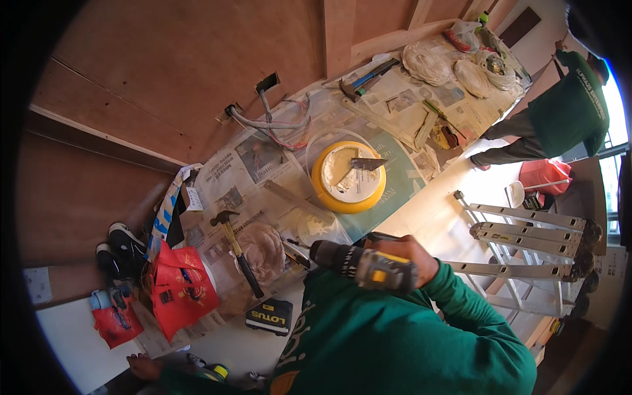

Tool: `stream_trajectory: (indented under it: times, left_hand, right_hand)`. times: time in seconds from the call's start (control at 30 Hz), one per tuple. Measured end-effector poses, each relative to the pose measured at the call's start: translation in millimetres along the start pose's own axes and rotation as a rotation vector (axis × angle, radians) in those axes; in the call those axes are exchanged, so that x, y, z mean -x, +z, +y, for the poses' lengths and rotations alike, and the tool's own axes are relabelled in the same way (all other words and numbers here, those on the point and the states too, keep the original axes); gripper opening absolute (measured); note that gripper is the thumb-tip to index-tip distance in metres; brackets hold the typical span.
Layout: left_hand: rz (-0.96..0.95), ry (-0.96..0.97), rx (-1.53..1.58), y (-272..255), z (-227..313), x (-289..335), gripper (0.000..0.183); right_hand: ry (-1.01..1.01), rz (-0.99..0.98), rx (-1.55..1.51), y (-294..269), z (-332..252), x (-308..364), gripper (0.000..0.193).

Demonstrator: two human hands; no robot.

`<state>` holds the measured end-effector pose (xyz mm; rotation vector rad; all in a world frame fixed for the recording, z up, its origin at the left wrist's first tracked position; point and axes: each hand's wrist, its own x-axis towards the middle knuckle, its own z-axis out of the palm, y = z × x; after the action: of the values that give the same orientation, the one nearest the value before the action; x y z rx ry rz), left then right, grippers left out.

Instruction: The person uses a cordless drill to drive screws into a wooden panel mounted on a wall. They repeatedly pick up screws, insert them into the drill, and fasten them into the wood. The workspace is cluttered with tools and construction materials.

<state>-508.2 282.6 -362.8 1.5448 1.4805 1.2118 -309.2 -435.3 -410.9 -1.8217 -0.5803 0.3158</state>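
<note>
My right hand (pixel 415 253) is closed round a cordless drill (pixel 368 264), held in front of my chest. The drill is dark grey with yellow parts, and a bit points left from its chuck. Low at the left, my left hand (pixel 145 367) is held out from my side with fingers apart, and I see nothing in it. Nearest to it are a red bag (pixel 117 326) and a yellow-green and dark item (pixel 216 373). Beneath the drill's tip, a claw hammer (pixel 238 257) lies on the newspaper-covered table (pixel 210 224).
A yellow tub (pixel 349 201) of cream paste holds a putty knife (pixel 367 163). Cables (pixel 263 122) stick out of the wooden wall. A larger red bag (pixel 183 289), shoes (pixel 125 243) and a black case (pixel 270 316) stand around. A folded ladder (pixel 526 240) and another person (pixel 566 108) are at right.
</note>
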Motion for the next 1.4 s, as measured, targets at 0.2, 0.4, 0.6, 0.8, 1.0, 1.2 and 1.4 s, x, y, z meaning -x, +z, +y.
stream_trajectory:
  times: [0.2,0.4,0.6,0.8,1.0,1.2,1.4]
  left_hand:
    - [-0.624,0.254,0.430,42.9,-13.4,155.3,0.026]
    - [-1.012,-0.336,0.242,175.1,54.4,392.5,0.020]
    - [-1.384,0.018,-0.001,278.9,93.8,489.1,0.031]
    - [-1.629,0.726,-0.675,361.1,152.3,532.4,0.052]
    - [-1.916,0.315,-0.203,364.4,175.2,554.1,0.038]
    - [-1.932,0.359,0.042,295.9,199.3,582.4,0.024]
    - [-1.863,0.335,0.352,286.0,203.2,615.1,0.029]
  right_hand:
    - [0.121,0.279,0.250,-79.3,22.3,64.4,0.053]
    - [0.241,0.771,0.035,-134.6,117.5,32.1,0.054]
    - [0.146,0.779,-0.292,-133.2,131.3,2.3,0.038]
    - [0.173,0.746,-0.287,-130.9,131.4,13.2,0.030]
    - [0.186,0.796,-0.157,-138.8,121.4,33.7,0.026]
    - [0.294,0.811,-0.127,-143.2,192.0,86.1,0.050]
    - [0.250,0.810,-0.124,-171.1,183.1,70.1,0.047]
